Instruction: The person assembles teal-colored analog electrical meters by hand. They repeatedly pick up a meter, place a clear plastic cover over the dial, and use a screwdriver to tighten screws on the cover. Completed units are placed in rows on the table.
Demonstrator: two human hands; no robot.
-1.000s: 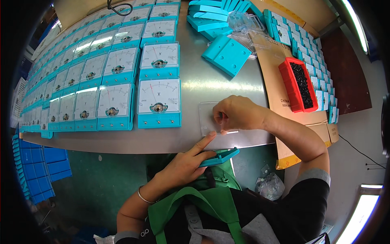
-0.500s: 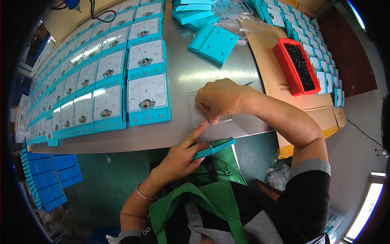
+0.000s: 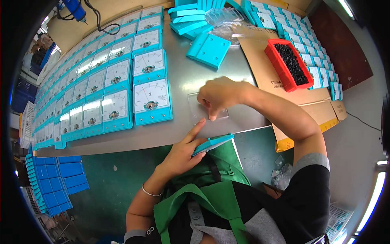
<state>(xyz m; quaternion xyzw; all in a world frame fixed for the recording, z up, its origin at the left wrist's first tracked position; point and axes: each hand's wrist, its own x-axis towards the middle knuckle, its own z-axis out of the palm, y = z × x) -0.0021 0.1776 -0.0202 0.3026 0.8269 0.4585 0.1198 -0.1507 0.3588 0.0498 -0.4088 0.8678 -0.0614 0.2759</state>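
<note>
My left hand (image 3: 183, 155) grips a teal meter housing (image 3: 212, 145) between thumb and fingers, just off the table's front edge. Its index finger points out to the tip of my right hand. A flat clear plastic cover (image 3: 196, 106) lies on the metal table, partly under my right hand (image 3: 219, 97). That right hand is closed, with fingertips pressed down near the cover's front edge. Whatever it may pinch is hidden by the fingers. To the left, finished-looking teal panel meters (image 3: 151, 99) with white dials stand in rows.
Teal housings (image 3: 209, 49) and clear covers (image 3: 227, 18) are piled at the back. On cardboard (image 3: 264, 77) at right stands a red bin (image 3: 287, 65) of small black parts, with more meters (image 3: 313, 61) beyond. A blue tool (image 3: 75, 10) hangs at upper left.
The view has shifted slightly. The teal housing in my left hand has tilted a little. My right hand stays closed over the clear cover, its fingertips still near my left index finger.
</note>
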